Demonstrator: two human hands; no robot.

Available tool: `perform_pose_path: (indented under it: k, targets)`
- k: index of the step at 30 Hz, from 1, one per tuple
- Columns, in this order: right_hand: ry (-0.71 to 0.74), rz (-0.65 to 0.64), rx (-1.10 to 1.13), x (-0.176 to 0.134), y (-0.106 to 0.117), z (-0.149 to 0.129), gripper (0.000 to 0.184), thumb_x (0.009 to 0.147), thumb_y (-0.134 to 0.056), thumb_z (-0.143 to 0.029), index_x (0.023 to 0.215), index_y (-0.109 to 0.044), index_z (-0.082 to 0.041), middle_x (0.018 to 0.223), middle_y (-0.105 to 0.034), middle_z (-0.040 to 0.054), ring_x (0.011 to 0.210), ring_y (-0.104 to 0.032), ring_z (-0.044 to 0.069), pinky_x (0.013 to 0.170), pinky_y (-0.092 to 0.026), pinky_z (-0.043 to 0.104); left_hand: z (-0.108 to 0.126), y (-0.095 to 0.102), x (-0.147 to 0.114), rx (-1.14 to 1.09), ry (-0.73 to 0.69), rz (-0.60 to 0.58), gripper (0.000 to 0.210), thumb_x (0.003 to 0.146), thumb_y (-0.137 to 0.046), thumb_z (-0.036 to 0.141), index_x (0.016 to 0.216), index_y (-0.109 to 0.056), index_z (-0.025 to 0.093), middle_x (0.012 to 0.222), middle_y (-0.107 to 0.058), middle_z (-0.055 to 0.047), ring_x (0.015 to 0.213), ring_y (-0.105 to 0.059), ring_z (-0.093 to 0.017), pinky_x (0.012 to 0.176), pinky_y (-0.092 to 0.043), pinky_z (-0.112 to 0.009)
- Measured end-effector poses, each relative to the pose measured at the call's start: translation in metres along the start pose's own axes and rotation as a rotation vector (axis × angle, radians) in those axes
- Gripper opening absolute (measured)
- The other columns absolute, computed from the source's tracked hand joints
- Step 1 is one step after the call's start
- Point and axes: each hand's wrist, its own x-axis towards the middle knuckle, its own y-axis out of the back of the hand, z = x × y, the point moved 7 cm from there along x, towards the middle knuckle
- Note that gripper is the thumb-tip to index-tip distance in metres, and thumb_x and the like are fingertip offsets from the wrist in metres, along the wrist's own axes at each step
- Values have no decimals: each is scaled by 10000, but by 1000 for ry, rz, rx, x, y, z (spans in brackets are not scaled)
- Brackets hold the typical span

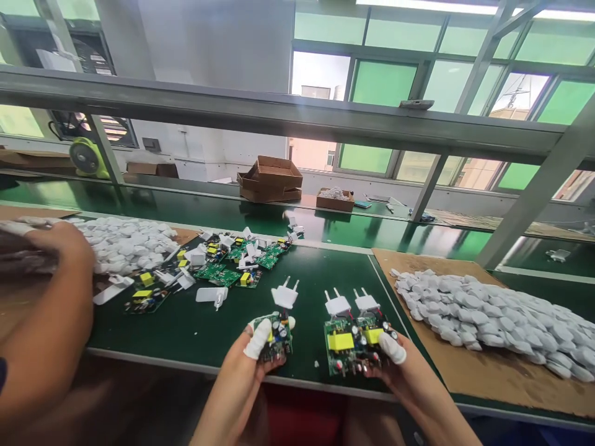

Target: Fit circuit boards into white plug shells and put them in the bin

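Observation:
My left hand (259,347), its thumb in a white finger cot, grips a green circuit board (279,334). A white two-pin plug (285,293) sits at that board's far end. In my right hand (400,359), also with a covered thumb, are circuit boards (341,341) side by side, each carrying a yellow transformer (341,341). Two white plugs (338,303) show beyond them, with a bit of red wire near each. Both hands are above the front edge of the green bench. My fingers beneath the boards are mostly hidden.
More boards and plugs (232,254) lie loose at centre left. White plastic pieces are heaped on cardboard at right (483,310) and left (130,241). A co-worker's arm (60,297) reaches in at left. Cardboard boxes (272,179) stand behind, under a metal rail (260,118).

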Motion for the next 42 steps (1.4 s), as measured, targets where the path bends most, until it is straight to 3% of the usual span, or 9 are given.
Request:
perform_pose_path:
  k: [7, 9, 12, 15, 25, 30, 35, 38, 42]
  targets:
    - [-13, -57, -311, 38, -24, 7, 361, 590, -649, -427, 753, -515, -134, 585, -588, -2, 481, -546, 109, 451, -433, 192, 58, 15, 22, 1241, -519, 386, 492, 721, -360, 284, 1051, -451, -69, 1112, -403, -278, 1150, -203, -388, 937, -165, -491]
    - [-24, -52, -334, 46, -26, 11, 365, 594, -640, -428, 759, -518, -126, 550, -578, -5, 454, -537, 108, 437, -426, 193, 58, 3, 19, 1317, -631, 286, 473, 754, -294, 292, 1068, -466, -17, 1083, -449, -234, 1120, -297, -334, 932, -233, -444]
    - [-12, -46, -334, 49, -30, 15, 363, 589, -648, -411, 774, -524, -125, 554, -579, -8, 462, -535, 107, 450, -426, 198, 33, -13, 20, 960, -534, -90, 430, 759, -326, 370, 1050, -501, 106, 1098, -489, -148, 1087, -382, -250, 949, -253, -380]
    - [75, -84, -295, 42, -41, 10, 369, 591, -644, -420, 802, -533, -138, 681, -613, 18, 563, -561, 144, 511, -448, 239, -2, -22, 22, 454, -173, -289, 484, 639, -502, 494, 961, -527, 134, 994, -566, -130, 940, -503, -255, 833, -381, -375]
    - [289, -18, -600, 16, -50, -12, 334, 588, -661, -368, 800, -546, -137, 732, -631, 53, 668, -579, 202, 602, -441, 260, 5, -36, -4, 1, -290, -10, 360, 558, -654, 328, 852, -538, 156, 770, -623, -7, 765, -553, -142, 706, -435, -191]
    - [91, -300, -224, 14, -58, 7, 409, 610, -593, -504, 758, -488, -137, 512, -549, 4, 358, -488, 107, 383, -375, 200, 1, -43, -12, -60, -97, -170, 302, 551, -647, 407, 650, -545, 141, 445, -499, 48, 369, -400, -50, 379, -336, -147]
    - [13, -304, -95, 19, -57, 7, 506, 576, -548, -616, 730, -468, -141, 540, -517, 1, 357, -443, 67, 371, -345, 177, -9, -35, -5, -189, 175, -260, 353, 553, -612, 471, 628, -555, 131, 480, -524, 11, 345, -386, -50, 371, -313, -169]
    - [-53, -252, -650, 37, -49, 7, 461, 690, -373, -606, 791, -418, -160, 553, -534, 4, 413, -505, 101, 422, -391, 202, 5, -28, 12, 251, -87, -260, 313, 651, -514, 452, 716, -559, 149, 577, -552, -13, 519, -487, -122, 514, -390, -226]
    - [-87, -136, -1339, 67, -33, -5, 347, 756, -319, -465, 815, -447, -149, 551, -572, 59, 501, -552, 189, 494, -422, 310, 29, -31, 21, 1372, -505, 11, 330, 724, -398, 273, 913, -570, 64, 925, -556, -175, 952, -446, -300, 784, -361, -392]
